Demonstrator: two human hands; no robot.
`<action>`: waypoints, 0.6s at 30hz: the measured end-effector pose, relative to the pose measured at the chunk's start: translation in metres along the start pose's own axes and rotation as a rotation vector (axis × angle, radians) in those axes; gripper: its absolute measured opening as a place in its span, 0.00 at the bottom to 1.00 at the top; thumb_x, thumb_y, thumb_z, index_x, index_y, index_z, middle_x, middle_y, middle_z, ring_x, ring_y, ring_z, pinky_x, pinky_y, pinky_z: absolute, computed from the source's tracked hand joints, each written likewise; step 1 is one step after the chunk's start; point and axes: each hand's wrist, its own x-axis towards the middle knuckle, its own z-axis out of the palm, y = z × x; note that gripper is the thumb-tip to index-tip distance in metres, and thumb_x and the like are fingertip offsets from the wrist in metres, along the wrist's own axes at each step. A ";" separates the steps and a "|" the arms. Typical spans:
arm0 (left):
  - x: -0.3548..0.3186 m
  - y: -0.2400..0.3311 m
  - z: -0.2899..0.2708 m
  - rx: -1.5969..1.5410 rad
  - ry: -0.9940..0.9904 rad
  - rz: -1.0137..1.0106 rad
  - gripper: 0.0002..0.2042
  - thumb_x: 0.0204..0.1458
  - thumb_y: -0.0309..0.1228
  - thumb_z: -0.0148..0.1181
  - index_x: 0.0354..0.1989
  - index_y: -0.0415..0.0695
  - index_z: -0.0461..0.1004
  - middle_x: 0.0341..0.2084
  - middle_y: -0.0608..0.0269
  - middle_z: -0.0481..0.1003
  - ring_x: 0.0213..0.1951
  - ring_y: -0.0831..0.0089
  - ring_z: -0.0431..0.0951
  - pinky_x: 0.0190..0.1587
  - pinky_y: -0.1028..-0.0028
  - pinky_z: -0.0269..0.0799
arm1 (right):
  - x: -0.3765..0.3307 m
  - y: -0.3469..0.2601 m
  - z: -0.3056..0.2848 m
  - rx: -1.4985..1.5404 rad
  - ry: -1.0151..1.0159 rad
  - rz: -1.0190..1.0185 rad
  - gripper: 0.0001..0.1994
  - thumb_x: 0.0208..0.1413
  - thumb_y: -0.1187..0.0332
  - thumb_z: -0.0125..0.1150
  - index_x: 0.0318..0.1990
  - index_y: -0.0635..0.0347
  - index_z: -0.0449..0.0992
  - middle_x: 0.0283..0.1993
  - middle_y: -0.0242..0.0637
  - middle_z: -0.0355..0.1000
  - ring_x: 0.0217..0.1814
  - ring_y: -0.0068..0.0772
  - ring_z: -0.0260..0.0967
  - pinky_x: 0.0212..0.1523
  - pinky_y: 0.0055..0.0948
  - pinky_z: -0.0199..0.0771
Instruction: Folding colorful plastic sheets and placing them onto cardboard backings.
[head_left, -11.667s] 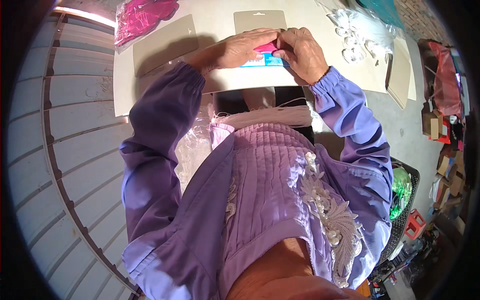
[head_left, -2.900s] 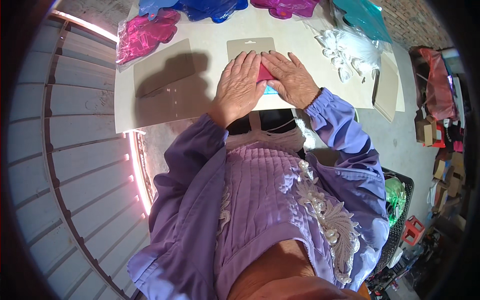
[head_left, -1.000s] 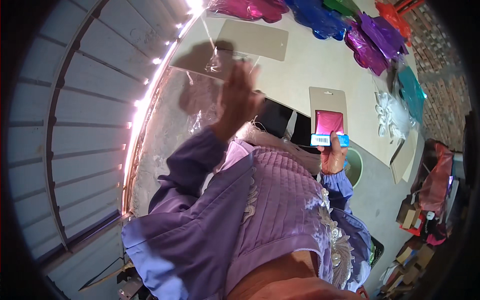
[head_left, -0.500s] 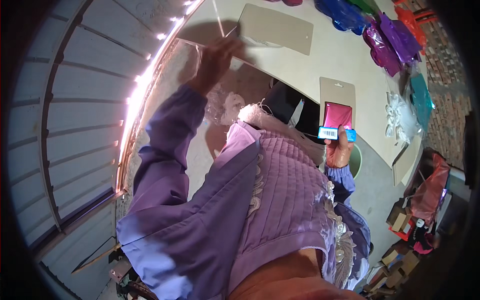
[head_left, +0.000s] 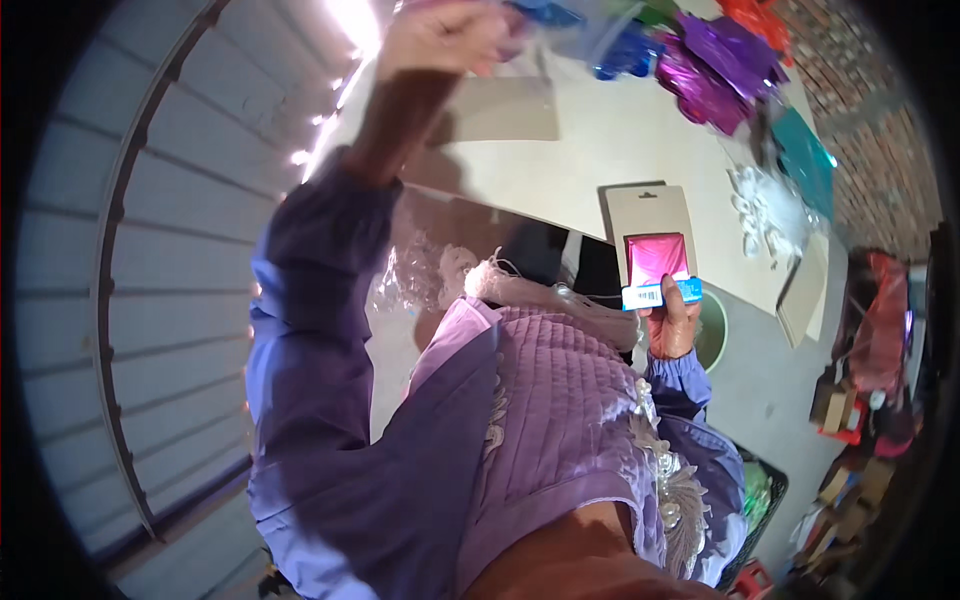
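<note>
My right hand point(head_left: 673, 325) grips a flat beige card point(head_left: 648, 207) with a hang hole at its top. A shiny pink foil packet point(head_left: 657, 257) lies against the card, and a blue and white label point(head_left: 648, 296) with a barcode crosses its lower end, under my thumb. My left hand point(head_left: 445, 38) is raised at the top of the view, over the far left of the table, its fingers curled together and smeared by motion. Whatever it may hold cannot be made out. Below it, another beige card point(head_left: 505, 110) lies on the pale table point(head_left: 530, 170).
Shiny foil pieces in blue, purple point(head_left: 725, 55), magenta point(head_left: 700, 90) and teal point(head_left: 805, 155) line the table's far right. A white bundle point(head_left: 770, 215) with strings lies near them. A pale green bucket point(head_left: 712, 335) stands beside my right wrist. Boxes point(head_left: 840, 500) sit at lower right.
My left hand has lifted up from the beige card at the table's edge toward the top of the view. My right hand still holds its card, now slightly lower in view.
</note>
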 end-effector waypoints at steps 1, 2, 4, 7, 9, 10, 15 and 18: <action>0.002 0.014 0.039 -0.236 -0.121 -0.103 0.11 0.58 0.32 0.56 0.43 0.40 0.78 0.33 0.63 0.79 0.32 0.78 0.77 0.38 0.77 0.73 | 0.006 -0.011 -0.012 0.014 0.020 -0.011 0.03 0.60 0.72 0.57 0.37 0.61 0.71 0.24 0.36 0.74 0.21 0.27 0.74 0.19 0.23 0.77; 0.007 0.019 0.074 -0.481 -0.250 -0.219 0.13 0.58 0.33 0.56 0.45 0.38 0.78 0.34 0.64 0.79 0.31 0.80 0.75 0.39 0.79 0.72 | 0.014 -0.024 -0.023 0.015 0.048 -0.022 0.03 0.60 0.72 0.57 0.37 0.62 0.71 0.24 0.36 0.74 0.21 0.27 0.74 0.19 0.23 0.77; 0.012 0.027 0.134 -0.573 -0.279 -0.250 0.14 0.58 0.33 0.56 0.46 0.36 0.78 0.34 0.64 0.79 0.32 0.79 0.75 0.39 0.79 0.72 | 0.026 -0.057 -0.057 0.026 0.086 -0.037 0.04 0.60 0.72 0.57 0.37 0.62 0.71 0.24 0.36 0.74 0.21 0.27 0.73 0.18 0.23 0.76; 0.030 0.034 0.220 -0.743 -0.330 -0.329 0.16 0.57 0.33 0.57 0.46 0.33 0.77 0.35 0.63 0.79 0.33 0.78 0.75 0.41 0.78 0.72 | 0.040 -0.103 -0.109 -0.005 0.111 -0.075 0.04 0.61 0.72 0.56 0.38 0.63 0.71 0.25 0.37 0.74 0.20 0.26 0.73 0.18 0.22 0.75; 0.043 0.029 0.258 -0.559 -0.522 -0.406 0.16 0.56 0.32 0.57 0.48 0.34 0.76 0.34 0.63 0.78 0.34 0.78 0.75 0.42 0.79 0.71 | 0.046 -0.121 -0.144 0.009 0.157 -0.102 0.04 0.61 0.72 0.56 0.38 0.63 0.71 0.26 0.37 0.75 0.20 0.26 0.73 0.18 0.22 0.75; 0.048 0.024 0.274 -0.464 -0.607 -0.444 0.16 0.55 0.31 0.58 0.49 0.34 0.76 0.34 0.62 0.78 0.35 0.79 0.75 0.43 0.79 0.71 | 0.048 -0.127 -0.161 0.013 0.170 -0.120 0.04 0.61 0.72 0.56 0.39 0.64 0.71 0.26 0.37 0.75 0.20 0.26 0.73 0.18 0.23 0.75; 0.084 -0.010 0.341 0.012 -0.974 -0.460 0.20 0.54 0.31 0.59 0.54 0.36 0.72 0.43 0.57 0.77 0.42 0.73 0.75 0.48 0.75 0.70 | 0.057 -0.129 -0.231 -0.001 0.283 -0.177 0.04 0.61 0.73 0.56 0.39 0.64 0.71 0.27 0.37 0.75 0.20 0.26 0.73 0.18 0.22 0.75; 0.082 -0.016 0.372 0.596 -0.433 0.390 0.26 0.52 0.33 0.61 0.61 0.41 0.66 0.52 0.53 0.73 0.52 0.62 0.72 0.54 0.70 0.67 | 0.061 -0.126 -0.246 0.004 0.296 -0.175 0.04 0.61 0.73 0.56 0.40 0.64 0.71 0.27 0.37 0.75 0.20 0.26 0.73 0.18 0.23 0.75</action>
